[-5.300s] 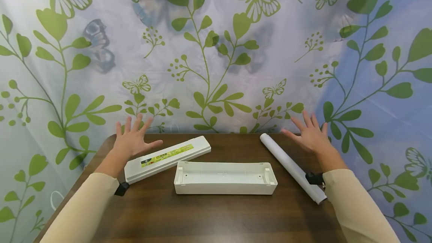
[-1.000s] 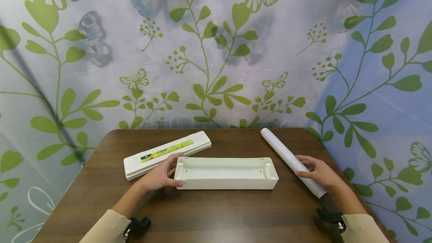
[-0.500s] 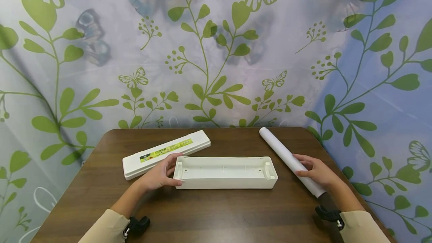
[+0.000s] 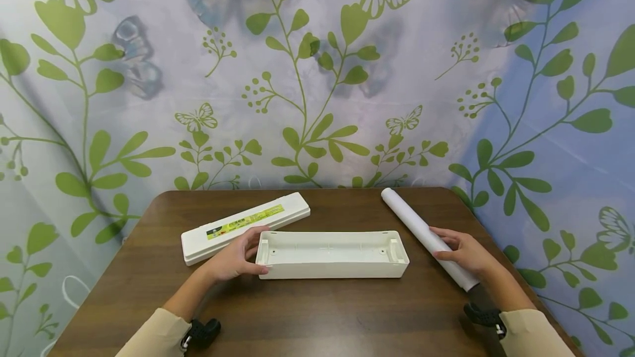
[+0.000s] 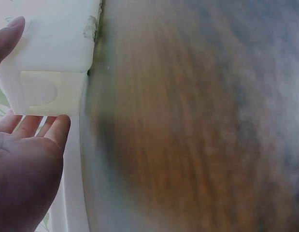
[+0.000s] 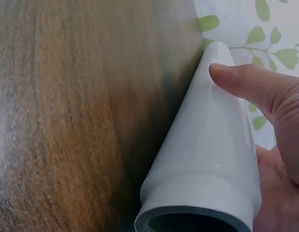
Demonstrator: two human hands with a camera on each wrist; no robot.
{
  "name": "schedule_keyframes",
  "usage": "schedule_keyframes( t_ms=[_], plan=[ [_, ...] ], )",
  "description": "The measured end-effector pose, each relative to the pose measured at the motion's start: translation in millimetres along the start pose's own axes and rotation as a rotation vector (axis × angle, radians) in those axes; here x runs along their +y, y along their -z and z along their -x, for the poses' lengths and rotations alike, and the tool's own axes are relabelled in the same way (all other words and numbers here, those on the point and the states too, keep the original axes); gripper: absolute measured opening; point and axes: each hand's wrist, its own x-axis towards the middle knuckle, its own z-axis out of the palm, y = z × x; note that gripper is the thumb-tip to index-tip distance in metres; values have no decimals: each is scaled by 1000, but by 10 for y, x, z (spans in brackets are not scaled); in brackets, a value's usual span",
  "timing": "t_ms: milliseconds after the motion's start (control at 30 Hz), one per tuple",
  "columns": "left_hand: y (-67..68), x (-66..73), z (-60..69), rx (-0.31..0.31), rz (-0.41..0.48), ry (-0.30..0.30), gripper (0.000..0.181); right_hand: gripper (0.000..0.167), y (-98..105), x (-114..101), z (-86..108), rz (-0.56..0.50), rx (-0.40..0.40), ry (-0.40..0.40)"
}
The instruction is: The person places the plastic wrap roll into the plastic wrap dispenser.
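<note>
- White box (image 4: 332, 271) sits open side up on the brown desk (image 4: 322, 318), at the centre of the clock face used here, with 12 o'clock towards the far edge.
- Left hand (image 4: 233, 258) has hold of the box's 9 o'clock end, thumb on the near corner and fingertips round the back one; the box rests level on the desk.
- Right hand (image 4: 466, 252), out at 3 o'clock, grasps the white roll, thumb laid over it and fingers round the outer side.
- White roll (image 4: 424, 234) lies aslant on the desk from just past 3 o'clock up to about 1, well outside the box; the right wrist view shows its near end hollow.
- Labelled lid (image 4: 238, 226), as it appears to be, lies flat near 10 o'clock, behind the left hand and apart from the box.
- Progress, as I judge it: an early stage. Both hands have their grip, yet the roll is outside the box, the lid is off, and no piece is joined to another.
- Leaf-and-butterfly fabric (image 4: 322, 70) hangs beyond 12 o'clock.
</note>
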Motion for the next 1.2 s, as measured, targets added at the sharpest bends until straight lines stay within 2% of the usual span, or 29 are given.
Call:
schedule_keyframes(
  t_ms=[267,667,1033,1200],
  plan=[
    [11,10,-3,4,-5,-6,102,71,-11,-5,-1,39,17,-11],
    [9,2,30,-2,11,-18,102,74,-37,21,-13,-28,42,-87],
    [-17,3,65,9,-17,-63,94,72,-41,40,-6,-18,70,-67],
    [-9,-11,70,5,-13,-59,97,71,-39,30,-5,-4,84,-64]
  ],
)
